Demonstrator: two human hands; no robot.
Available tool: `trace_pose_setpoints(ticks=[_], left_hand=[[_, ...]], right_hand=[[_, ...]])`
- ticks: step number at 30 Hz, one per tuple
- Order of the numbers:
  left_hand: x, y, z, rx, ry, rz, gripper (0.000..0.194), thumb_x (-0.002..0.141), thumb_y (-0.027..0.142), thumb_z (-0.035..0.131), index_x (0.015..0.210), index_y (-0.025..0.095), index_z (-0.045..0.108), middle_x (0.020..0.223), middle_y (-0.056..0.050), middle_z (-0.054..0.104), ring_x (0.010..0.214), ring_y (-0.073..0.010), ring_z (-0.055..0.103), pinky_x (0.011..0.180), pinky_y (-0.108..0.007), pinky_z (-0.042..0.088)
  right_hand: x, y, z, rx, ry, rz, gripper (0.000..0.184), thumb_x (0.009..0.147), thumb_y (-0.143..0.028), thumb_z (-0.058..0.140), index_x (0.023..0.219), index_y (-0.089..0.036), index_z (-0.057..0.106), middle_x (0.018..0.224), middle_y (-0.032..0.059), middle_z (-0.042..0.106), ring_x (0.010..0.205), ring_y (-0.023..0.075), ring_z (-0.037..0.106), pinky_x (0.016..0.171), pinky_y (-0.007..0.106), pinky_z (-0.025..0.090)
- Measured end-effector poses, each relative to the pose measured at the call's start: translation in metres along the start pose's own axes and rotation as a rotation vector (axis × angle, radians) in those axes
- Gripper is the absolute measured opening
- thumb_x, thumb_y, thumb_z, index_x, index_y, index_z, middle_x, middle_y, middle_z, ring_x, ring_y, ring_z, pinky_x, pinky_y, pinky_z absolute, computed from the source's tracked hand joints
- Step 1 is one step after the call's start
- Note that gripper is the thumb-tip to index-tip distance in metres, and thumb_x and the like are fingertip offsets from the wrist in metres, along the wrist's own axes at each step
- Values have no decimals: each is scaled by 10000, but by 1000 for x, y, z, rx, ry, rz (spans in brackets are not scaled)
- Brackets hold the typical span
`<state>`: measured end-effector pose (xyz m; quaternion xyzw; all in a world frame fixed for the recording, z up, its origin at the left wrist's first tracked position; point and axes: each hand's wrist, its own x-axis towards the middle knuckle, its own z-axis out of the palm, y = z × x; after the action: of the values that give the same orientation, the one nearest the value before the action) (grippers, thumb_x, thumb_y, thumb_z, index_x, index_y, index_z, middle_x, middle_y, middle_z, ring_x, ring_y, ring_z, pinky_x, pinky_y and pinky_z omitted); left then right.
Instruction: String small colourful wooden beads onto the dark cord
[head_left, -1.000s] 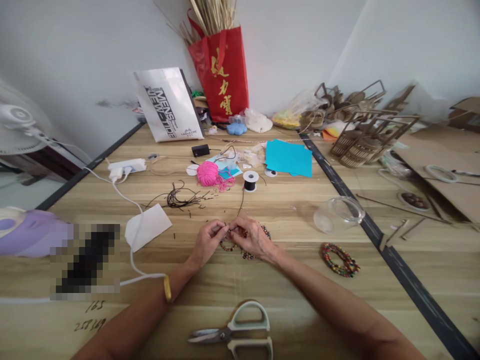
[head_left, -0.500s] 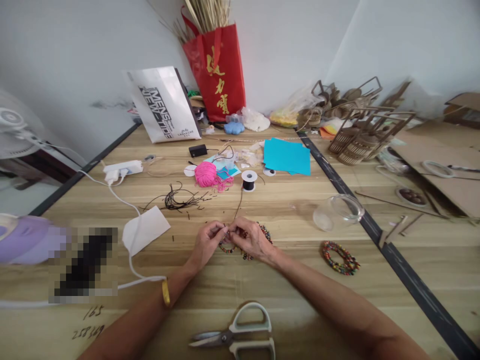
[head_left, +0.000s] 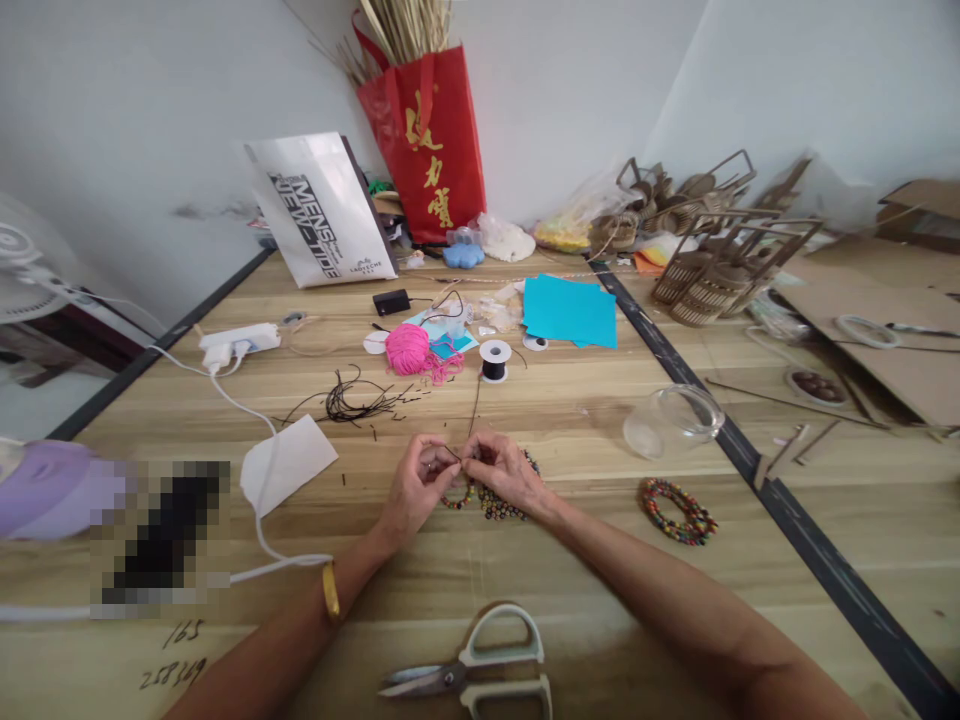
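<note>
Pinches a thin black cord (head_left: 475, 408) between thumb and fingers of the left hand (head_left: 409, 492) and the right hand (head_left: 504, 468), both narrow and closed on it, near the middle of the wooden table (head_left: 585, 400). Has the fingertips of both hands almost together, too small to tell whether touching. Draws the cord in a line from the upright spool (head_left: 494, 362), just beyond the right hand. Wears a yellow bracelet (head_left: 331, 590) on the left wrist. Has a small string of beads (head_left: 456, 500) below the fingertips and a cluster of dark beads (head_left: 501, 505) under and beside the right hand, partly hidden by it. Has scissors (head_left: 472, 678) between the forearms, with blades pointing left, and a coil of colourful beads (head_left: 679, 512) well to the right, near a clear jar (head_left: 673, 422) tipped on its side. To the left, shows a white paper (head_left: 300, 462) under a white cable (head_left: 262, 500), and farther back a tangle of black cord (head_left: 356, 400). Beyond that, shows pink yarn (head_left: 409, 349) left of the spool and blue sheets (head_left: 570, 310) behind it to the right
</note>
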<state>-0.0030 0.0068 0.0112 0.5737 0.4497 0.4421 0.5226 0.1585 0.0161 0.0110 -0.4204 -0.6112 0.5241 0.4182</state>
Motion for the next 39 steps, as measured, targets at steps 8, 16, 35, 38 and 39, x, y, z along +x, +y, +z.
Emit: trace_pose_setpoints(ticks=[8,16,35,38,39], left_hand=[[-3,-7,-4,483,41,304,46,776,176,586,821,181,583,786,-30,634,694,-130,604,671,-229,506],[-1,-8,-6,628,28,525,94,830,139,543,869,174,622,826,-58,626,780,-154,599,723,-245,490],[1,-5,-8,553,4,518,91,819,164,572,817,174,663,806,-67,691,785,-173,646,732,-276,518],[2,-2,-9,501,-16,479,64,797,153,588,786,163,650,766,-60,677,738,-164,639,690,-261,511],[3,-2,-9,482,-23,456,55,791,153,593,779,160,646,762,-60,672,733,-163,637,682,-259,509]], right_hand=[[2,1,0,36,-30,40,44,684,-186,558,661,-163,528,540,-61,443,509,76,385,489,184,313],[2,3,0,38,-40,16,52,691,-198,561,668,-160,533,560,-58,461,521,78,394,508,191,319],[3,3,-3,32,-73,9,32,701,-170,561,675,-158,545,560,-56,478,537,80,420,524,185,340],[4,4,-5,28,-90,6,18,694,-159,565,681,-157,552,563,-53,494,543,84,437,528,187,343],[4,3,-5,27,-98,6,18,694,-158,565,680,-157,554,563,-52,499,541,84,441,530,188,346]])
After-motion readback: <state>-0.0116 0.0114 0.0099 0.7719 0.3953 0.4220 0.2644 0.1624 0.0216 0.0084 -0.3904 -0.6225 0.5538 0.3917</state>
